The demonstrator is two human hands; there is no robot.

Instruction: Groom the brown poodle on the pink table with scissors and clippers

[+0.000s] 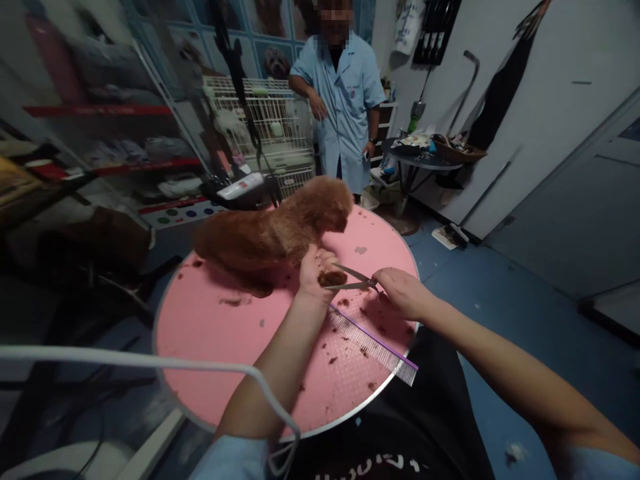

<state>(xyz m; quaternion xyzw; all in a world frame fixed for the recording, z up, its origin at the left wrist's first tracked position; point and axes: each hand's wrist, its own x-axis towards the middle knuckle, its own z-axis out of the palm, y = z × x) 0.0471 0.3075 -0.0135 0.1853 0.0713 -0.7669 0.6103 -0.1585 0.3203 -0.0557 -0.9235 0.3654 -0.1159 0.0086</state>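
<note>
A reddish-brown curly-coated dog [270, 233] is on the round pink grooming table [205, 340], its head turned to the right. My left hand [311, 277] is closed around the dog's front leg, with the dark furry paw [334, 278] showing beside my fingers. In my right hand [404, 293] is a pair of scissors [371, 283]. Its blades are spread, one on each side of the paw. A purple-backed metal comb [375, 347] lies at the table's near right edge, its end sticking out past the rim. Brown hair clippings are scattered around it.
Across the table stands a person in a light blue coat [345, 100]. Behind is a white wire cage [265, 120]. A white tube [200, 363] crosses the near left. At the back right, a small dark table [425, 153] holds tools; a dustpan [450, 235] is on the floor.
</note>
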